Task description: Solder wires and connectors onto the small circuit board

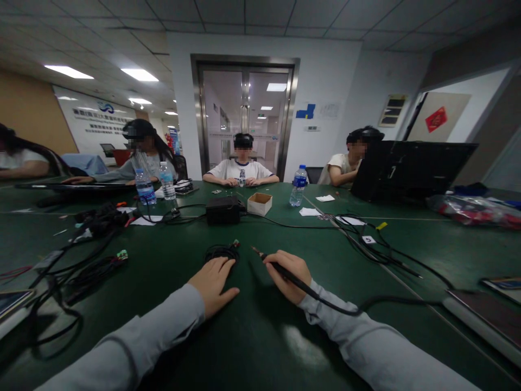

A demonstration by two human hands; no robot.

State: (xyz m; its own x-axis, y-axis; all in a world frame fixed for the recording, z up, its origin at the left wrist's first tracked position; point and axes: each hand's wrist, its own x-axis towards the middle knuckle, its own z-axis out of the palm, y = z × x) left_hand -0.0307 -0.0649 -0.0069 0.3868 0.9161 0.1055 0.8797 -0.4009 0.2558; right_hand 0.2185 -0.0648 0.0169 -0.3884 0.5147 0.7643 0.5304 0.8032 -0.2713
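My right hand (291, 274) grips a soldering iron (280, 267) like a pen, its metal tip pointing up and left, over the green tabletop. From the iron's back end a black cord runs over my sleeve to the right. My left hand (214, 282) lies palm down with fingers stretched, the fingertips touching a coiled black cable (220, 251). A small green connector (236, 244) sticks out at the coil's far right side, close to the iron's tip but apart from it.
Beyond the hands stand a black box (223, 210), an open cardboard box (259, 204) and a water bottle (298, 186). Tangled cables (91, 231) cover the left side, more cables (378, 247) the right. A monitor (411, 169) stands far right. Several people sit around the table.
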